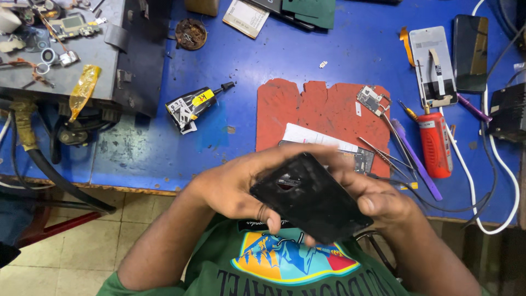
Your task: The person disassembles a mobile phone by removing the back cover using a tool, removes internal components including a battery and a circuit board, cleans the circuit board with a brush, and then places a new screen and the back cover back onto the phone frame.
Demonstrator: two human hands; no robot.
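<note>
— What have you got hold of?
— A black phone, clamped between both hands — my left hand at nine o'clock, my right hand at three; the red mat lies at twelve.

Two hands, left hand and right hand, share one black phone panel. On the bench, one red mat, one circuit board, one glue tube, one red tool, and two phones: one white phone, one dark phone.
</note>
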